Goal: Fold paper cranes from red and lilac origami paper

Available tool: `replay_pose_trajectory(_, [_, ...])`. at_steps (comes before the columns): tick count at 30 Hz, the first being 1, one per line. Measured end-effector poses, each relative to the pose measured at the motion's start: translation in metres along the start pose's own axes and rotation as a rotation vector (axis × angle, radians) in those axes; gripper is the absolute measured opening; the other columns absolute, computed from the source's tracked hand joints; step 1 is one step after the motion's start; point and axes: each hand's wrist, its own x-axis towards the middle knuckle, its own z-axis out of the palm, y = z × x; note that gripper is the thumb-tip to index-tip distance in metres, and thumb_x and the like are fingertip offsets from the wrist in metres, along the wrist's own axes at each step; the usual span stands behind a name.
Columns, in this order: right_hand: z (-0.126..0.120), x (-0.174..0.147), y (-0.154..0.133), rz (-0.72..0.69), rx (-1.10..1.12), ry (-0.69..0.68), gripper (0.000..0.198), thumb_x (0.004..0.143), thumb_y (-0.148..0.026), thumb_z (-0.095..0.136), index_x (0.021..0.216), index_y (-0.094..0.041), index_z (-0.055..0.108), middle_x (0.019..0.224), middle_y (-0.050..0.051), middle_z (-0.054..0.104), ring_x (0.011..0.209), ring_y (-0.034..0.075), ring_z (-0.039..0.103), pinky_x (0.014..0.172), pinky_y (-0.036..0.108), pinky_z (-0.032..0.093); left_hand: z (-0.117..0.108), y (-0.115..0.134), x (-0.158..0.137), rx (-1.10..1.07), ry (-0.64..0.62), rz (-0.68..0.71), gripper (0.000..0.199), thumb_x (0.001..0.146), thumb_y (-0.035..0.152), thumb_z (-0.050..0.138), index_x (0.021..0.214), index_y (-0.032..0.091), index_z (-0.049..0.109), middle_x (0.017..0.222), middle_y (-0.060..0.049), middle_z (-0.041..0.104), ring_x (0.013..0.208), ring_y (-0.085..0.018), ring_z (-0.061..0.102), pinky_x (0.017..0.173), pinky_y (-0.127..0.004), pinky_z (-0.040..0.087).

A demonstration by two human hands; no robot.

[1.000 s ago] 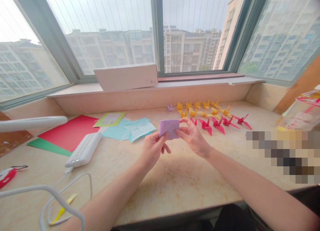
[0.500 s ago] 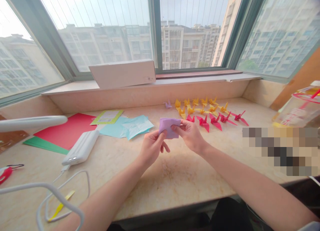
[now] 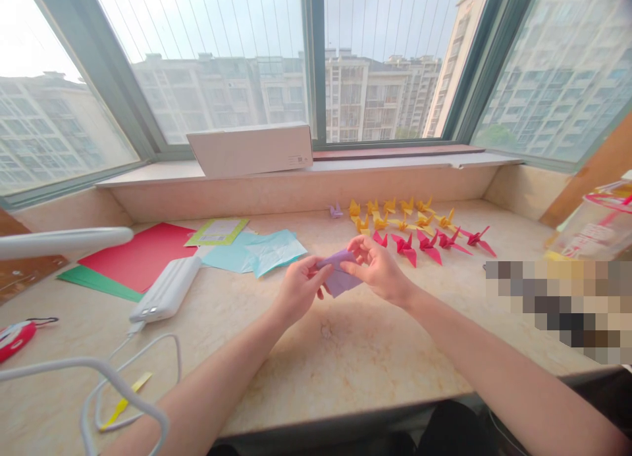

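Note:
A small folded piece of purple origami paper (image 3: 342,281) is held above the table between both hands. My left hand (image 3: 302,286) pinches its left edge between thumb and fingers. On the other side my right hand (image 3: 378,268) grips the upper right part, thumb in front and fingers curled behind. The paper is tilted, one corner pointing down. Behind my hands stand rows of folded paper cranes: yellow cranes (image 3: 405,208), red cranes (image 3: 428,247) and one pale purple crane (image 3: 336,211).
Left of my hands lie light blue sheets (image 3: 276,251), a red sheet (image 3: 141,255), a green sheet (image 3: 101,283) and a yellow-green packet (image 3: 217,232). A white power bank (image 3: 166,290) with a looping cable (image 3: 178,351) is nearer. At right stands a clear plastic cup (image 3: 592,229); a white box (image 3: 251,151) rests on the sill.
The purple paper has gone from nearly upright and square-on to tilted, slightly lower. My right fingers have moved up over its top edge. The view has shifted slightly.

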Motion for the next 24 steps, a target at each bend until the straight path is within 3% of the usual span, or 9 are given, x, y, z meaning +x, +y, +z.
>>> replay_pose_trajectory(3, [0.001, -0.001, 0.002, 0.007, 0.080, -0.069, 0.019, 0.079, -0.030, 0.071, 0.082, -0.022, 0.054, 0.086, 0.000, 0.065, 0.071, 0.014, 0.057, 0.063, 0.027, 0.045, 0.000, -0.001, 0.002, -0.085, 0.056, 0.025, 0.035, 0.082, 0.042, 0.069, 0.103, 0.015, 0.059, 0.064, 0.001, 0.066, 0.045, -0.010, 0.054, 0.040, -0.019, 0.045])
replay_pose_trajectory(6, [0.001, -0.001, 0.004, 0.037, 0.142, -0.097, 0.019, 0.079, -0.031, 0.072, 0.087, -0.022, 0.056, 0.086, 0.000, 0.065, 0.078, 0.016, 0.060, 0.068, 0.028, 0.047, 0.000, -0.004, 0.002, -0.153, 0.041, 0.056, 0.038, 0.083, 0.041, 0.068, 0.109, 0.019, 0.051, 0.065, 0.003, 0.066, 0.045, -0.010, 0.053, 0.039, -0.019, 0.045])
replay_pose_trajectory(12, [0.003, -0.002, 0.002, 0.040, 0.245, -0.185, 0.021, 0.082, -0.033, 0.071, 0.099, -0.022, 0.064, 0.097, 0.004, 0.069, 0.086, 0.018, 0.064, 0.075, 0.031, 0.051, 0.000, -0.009, 0.002, -0.119, 0.023, 0.127, 0.024, 0.090, 0.039, 0.062, 0.097, 0.020, 0.050, 0.062, 0.004, 0.063, 0.047, -0.010, 0.057, 0.044, -0.020, 0.048])
replay_pose_trajectory(18, [0.003, -0.003, 0.001, 0.080, 0.160, -0.099, 0.026, 0.082, -0.038, 0.072, 0.101, -0.021, 0.069, 0.091, 0.005, 0.073, 0.078, 0.019, 0.067, 0.068, 0.031, 0.053, 0.003, 0.000, -0.002, -0.102, 0.027, 0.112, 0.028, 0.090, 0.041, 0.060, 0.103, 0.017, 0.054, 0.069, 0.001, 0.065, 0.048, -0.009, 0.057, 0.044, -0.020, 0.049])
replay_pose_trajectory(24, [0.002, -0.004, 0.004, 0.064, 0.214, -0.100, 0.022, 0.081, -0.036, 0.073, 0.097, -0.021, 0.071, 0.088, 0.004, 0.073, 0.080, 0.019, 0.067, 0.071, 0.032, 0.054, 0.004, 0.004, -0.003, -0.135, -0.017, 0.105, 0.029, 0.091, 0.043, 0.058, 0.104, 0.018, 0.056, 0.069, 0.001, 0.063, 0.052, -0.011, 0.057, 0.042, -0.022, 0.053])
